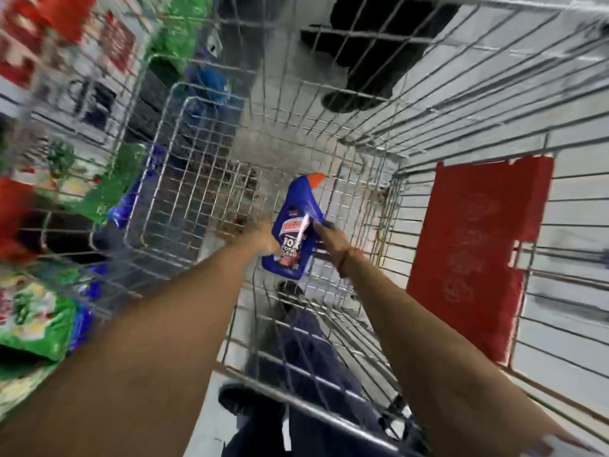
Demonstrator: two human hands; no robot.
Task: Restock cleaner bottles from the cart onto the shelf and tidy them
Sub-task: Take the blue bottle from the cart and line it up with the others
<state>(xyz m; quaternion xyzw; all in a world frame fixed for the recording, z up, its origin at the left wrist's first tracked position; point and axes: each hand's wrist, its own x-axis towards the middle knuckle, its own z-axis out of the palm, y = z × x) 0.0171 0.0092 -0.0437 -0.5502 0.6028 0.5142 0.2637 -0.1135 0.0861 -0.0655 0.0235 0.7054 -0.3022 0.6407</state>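
A blue cleaner bottle (291, 225) with a red-orange cap lies deep in the wire cart (184, 179), cap pointing away from me. Both my arms reach down into the cart. My left hand (262, 234) presses against the bottle's left side. My right hand (331, 237) grips its right side, fingers over the label's edge. The bottle sits between the two hands, just above the cart's mesh floor. The picture is blurred by motion.
A shelf of green, red and blue packets (36, 321) runs along the left. A red panel (478, 252) hangs on the cart's right wall. A person's dark shoes and trousers (362, 61) stand beyond the cart. My own legs (296, 374) show below.
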